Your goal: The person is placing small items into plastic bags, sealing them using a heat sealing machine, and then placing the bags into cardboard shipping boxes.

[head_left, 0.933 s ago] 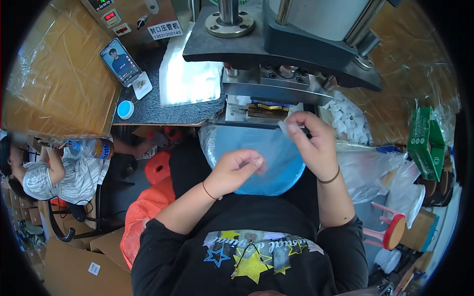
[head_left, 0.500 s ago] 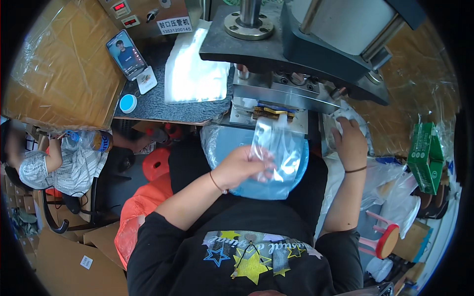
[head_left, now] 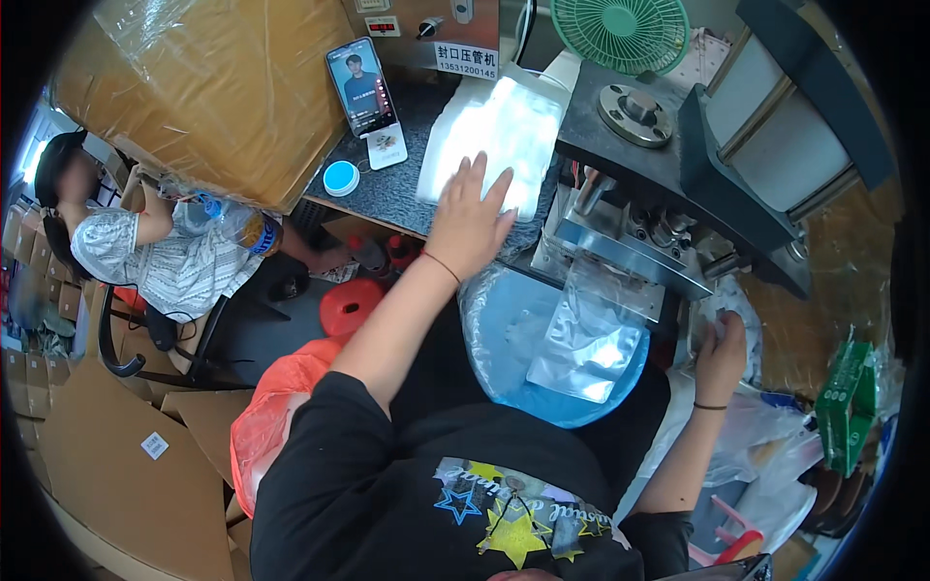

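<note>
My left hand (head_left: 472, 221) lies with fingers spread on a stack of shiny whitish plastic bags (head_left: 499, 136) on the dark mat. A clear flat pouch (head_left: 586, 344) has its upper end under the metal jaw of a press (head_left: 635, 254), and its lower part hangs free, touched by neither hand. Beneath it sits a tub lined with a blue bag (head_left: 494, 334). At the press's right side, my right hand (head_left: 722, 363) has its fingers curled together beside a crinkled clear plastic bag (head_left: 741, 305); anything between the fingertips is too small to make out.
A phone (head_left: 363, 89) on a stand and a round blue-lidded jar (head_left: 341, 178) are on the mat. A large taped carton (head_left: 213, 97) stands left, a green fan (head_left: 620, 34) behind, a green box (head_left: 846, 407) right. Another person (head_left: 145, 247) sits at far left.
My left hand has let go of the clear pouch and moved left and away onto the stack. The pouch stays at the press. My right fingers have curled in, and the view has turned left.
</note>
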Available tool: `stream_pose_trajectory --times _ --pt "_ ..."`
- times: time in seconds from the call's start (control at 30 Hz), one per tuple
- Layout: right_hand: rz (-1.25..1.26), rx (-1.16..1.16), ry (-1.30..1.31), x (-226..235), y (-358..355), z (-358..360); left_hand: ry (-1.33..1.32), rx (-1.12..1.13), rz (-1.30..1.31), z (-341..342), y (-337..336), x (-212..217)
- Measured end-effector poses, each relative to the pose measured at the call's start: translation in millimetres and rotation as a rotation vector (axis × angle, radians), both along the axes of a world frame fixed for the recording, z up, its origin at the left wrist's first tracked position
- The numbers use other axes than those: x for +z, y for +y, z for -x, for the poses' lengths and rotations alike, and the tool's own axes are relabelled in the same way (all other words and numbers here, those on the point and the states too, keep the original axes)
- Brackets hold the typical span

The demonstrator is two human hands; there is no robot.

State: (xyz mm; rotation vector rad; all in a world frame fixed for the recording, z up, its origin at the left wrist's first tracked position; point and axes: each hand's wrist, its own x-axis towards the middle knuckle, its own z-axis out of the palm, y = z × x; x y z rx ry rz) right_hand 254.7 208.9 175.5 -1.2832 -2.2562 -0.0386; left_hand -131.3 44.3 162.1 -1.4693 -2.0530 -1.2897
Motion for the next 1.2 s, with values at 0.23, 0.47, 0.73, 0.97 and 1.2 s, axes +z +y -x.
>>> stream_pose_trajectory --times 0.23,0.47,0.73,0.97,1.2 --pt "0.148 0.24 0.429 12.0 -15.3 -19.4 0.172 -0.215 0.322 -10.4 -61.1 -17.8" --pt "0.698 0.632 0.524 37.5 -72.3 50.4 -0.88 -0.637 0.321 -70.9 -63.6 9.6" --pt "0.472 0.608 0.533 73.7 -84.9 81.5 -1.404 -0.984 0.388 -121.5 -56.6 6.6" --pt "0.867 0.577 0.388 81.6 -73.4 49.1 -1.639 -1.159 0.5 -142.3 -58.7 -4.6" --pt "0.176 -0.03 -0.268 37.1 -3.0 14.1 -1.787 -0.8 0.501 -115.7 -32.3 -12.9"
